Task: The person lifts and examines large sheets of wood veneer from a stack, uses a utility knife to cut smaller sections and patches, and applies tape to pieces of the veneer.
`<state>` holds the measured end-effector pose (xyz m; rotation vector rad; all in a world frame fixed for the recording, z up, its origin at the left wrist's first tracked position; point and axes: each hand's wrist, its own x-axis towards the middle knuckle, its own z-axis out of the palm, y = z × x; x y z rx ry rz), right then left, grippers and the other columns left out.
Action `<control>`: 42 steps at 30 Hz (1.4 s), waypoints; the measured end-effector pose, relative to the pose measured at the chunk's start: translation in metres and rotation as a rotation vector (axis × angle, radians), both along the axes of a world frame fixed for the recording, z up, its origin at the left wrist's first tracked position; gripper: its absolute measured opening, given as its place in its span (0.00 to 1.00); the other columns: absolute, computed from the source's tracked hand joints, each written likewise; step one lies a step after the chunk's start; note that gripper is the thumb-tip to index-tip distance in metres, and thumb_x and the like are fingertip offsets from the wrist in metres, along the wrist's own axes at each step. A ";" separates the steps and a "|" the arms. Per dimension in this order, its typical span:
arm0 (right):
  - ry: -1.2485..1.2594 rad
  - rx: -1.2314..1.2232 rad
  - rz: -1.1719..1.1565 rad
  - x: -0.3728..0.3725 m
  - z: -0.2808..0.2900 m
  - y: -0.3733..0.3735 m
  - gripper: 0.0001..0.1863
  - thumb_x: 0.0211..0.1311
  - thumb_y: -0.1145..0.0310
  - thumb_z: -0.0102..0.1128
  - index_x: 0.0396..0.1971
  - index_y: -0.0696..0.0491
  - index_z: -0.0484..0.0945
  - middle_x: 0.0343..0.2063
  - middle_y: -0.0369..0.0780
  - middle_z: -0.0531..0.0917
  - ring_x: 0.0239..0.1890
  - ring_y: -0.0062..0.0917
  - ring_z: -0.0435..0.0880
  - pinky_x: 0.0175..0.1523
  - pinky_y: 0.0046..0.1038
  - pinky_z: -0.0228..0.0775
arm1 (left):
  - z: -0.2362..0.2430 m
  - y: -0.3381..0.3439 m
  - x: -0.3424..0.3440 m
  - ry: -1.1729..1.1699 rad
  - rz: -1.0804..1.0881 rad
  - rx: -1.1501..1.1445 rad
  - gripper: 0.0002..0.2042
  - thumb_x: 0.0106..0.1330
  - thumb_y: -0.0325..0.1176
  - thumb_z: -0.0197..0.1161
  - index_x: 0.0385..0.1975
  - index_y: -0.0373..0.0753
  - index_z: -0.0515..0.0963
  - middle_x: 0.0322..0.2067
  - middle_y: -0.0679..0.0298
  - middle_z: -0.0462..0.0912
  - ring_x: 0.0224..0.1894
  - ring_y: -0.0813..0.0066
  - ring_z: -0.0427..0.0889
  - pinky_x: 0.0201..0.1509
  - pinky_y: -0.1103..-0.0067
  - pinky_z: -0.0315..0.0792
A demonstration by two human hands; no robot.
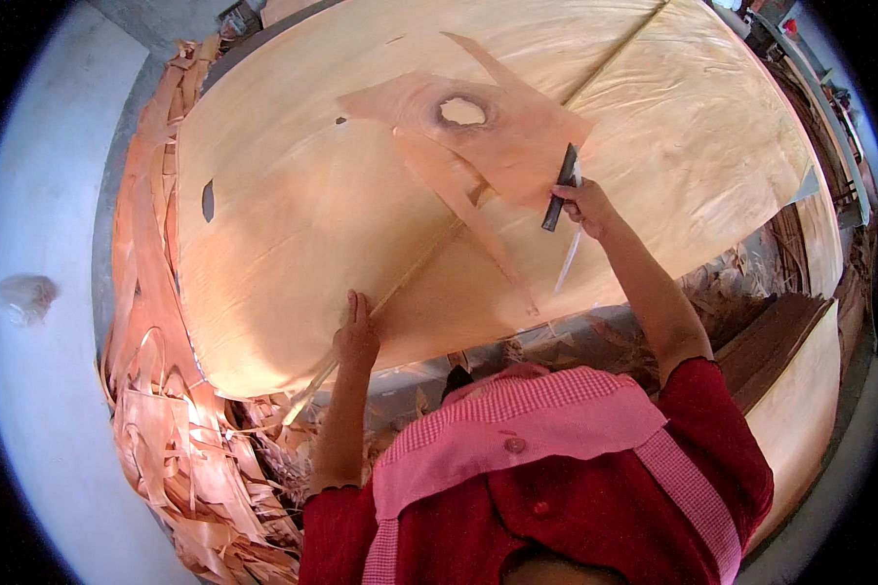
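A large pale wood veneer sheet (293, 214) lies spread in front of me. My left hand (358, 339) rests near its front edge, fingers stretched out, beside a long thin strip (421, 263) that crosses the sheet diagonally. My right hand (585, 209) is closed round a short black bar-shaped tool (560, 190), held over the sheet's right half. A narrow whitish strip (567, 261) hangs down by the same hand; whether I grip it too, I cannot tell. Just left of the tool lies a torn, darker veneer piece (529, 136) with a ragged hole, over the long strip.
Torn veneer scraps (180, 448) pile up along the left side and near left. A small dark oval hole (208, 201) shows in the sheet's left part. Dark brown sheets (776, 346) are stacked at the right. A pale wall (44, 195) stands at the far left.
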<state>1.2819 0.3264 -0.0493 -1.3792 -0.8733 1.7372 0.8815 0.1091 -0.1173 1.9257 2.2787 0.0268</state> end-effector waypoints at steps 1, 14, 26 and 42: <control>0.016 -0.007 0.009 0.003 0.003 -0.004 0.05 0.48 0.73 0.58 0.24 0.55 0.71 0.19 0.34 0.75 0.11 0.10 0.61 0.12 0.12 0.45 | 0.002 -0.002 -0.003 -0.006 -0.066 0.003 0.29 0.49 0.26 0.50 0.56 0.43 0.57 0.56 0.59 0.61 0.42 0.62 0.76 0.33 0.69 0.73; -1.036 0.465 0.361 -0.011 0.028 -0.007 0.14 0.41 0.69 0.60 0.31 0.55 0.72 0.20 0.45 0.77 0.25 0.35 0.77 0.32 0.31 0.68 | 0.049 0.138 -0.066 -0.145 -0.172 0.143 0.25 0.52 0.32 0.57 0.52 0.37 0.61 0.54 0.56 0.63 0.56 0.61 0.62 0.58 0.69 0.57; -1.130 0.388 0.500 -0.102 -0.031 0.021 0.16 0.43 0.68 0.62 0.34 0.55 0.73 0.24 0.43 0.78 0.27 0.29 0.78 0.35 0.30 0.69 | 0.034 0.408 0.026 -0.108 -0.717 0.324 0.24 0.55 0.38 0.55 0.53 0.40 0.62 0.55 0.59 0.62 0.56 0.60 0.61 0.59 0.69 0.56; -1.551 0.833 0.246 -0.094 0.007 0.136 0.19 0.50 0.63 0.56 0.43 0.52 0.69 0.38 0.44 0.75 0.45 0.40 0.70 0.48 0.39 0.62 | 0.083 0.412 -0.251 0.547 -0.023 0.198 0.09 0.59 0.32 0.47 0.37 0.43 0.70 0.30 0.60 0.77 0.31 0.65 0.79 0.31 0.70 0.74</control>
